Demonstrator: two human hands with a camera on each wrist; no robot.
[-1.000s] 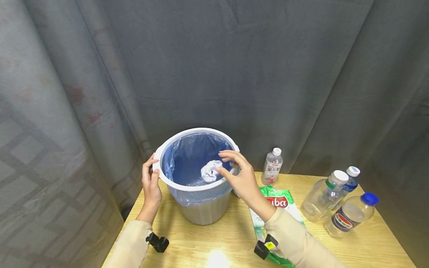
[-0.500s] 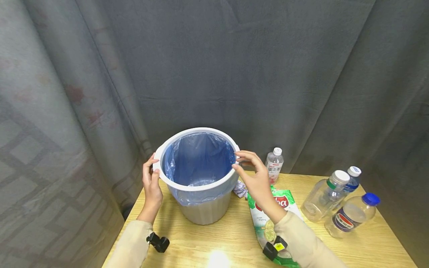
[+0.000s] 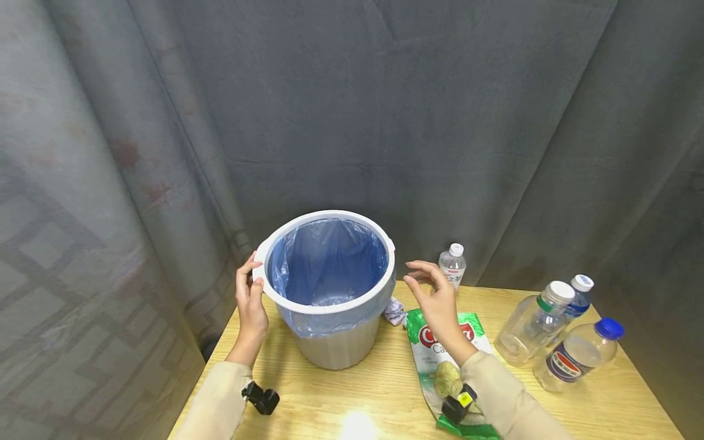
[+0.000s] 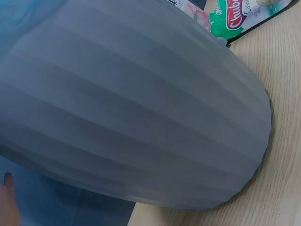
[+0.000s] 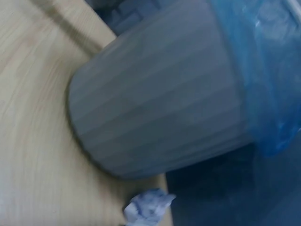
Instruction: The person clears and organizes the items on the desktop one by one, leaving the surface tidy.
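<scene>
Grey bin (image 3: 335,342): left fingers (image 3: 250,282) grip rim, right fingers (image 3: 420,272) loose, apart.

Setting. A dark grey curtain (image 3: 418,122) hangs in broad vertical folds across the upper and right parts of the head view, closing off the space behind the table. At the left of the frame a lighter grey drape (image 3: 82,232) with a faint geometric line pattern and a few reddish blotches falls to the lower left corner. A light wooden table (image 3: 379,391) with visible grain fills the lower centre; a bright spot of reflected light (image 3: 357,426) lies on its near edge.
</scene>
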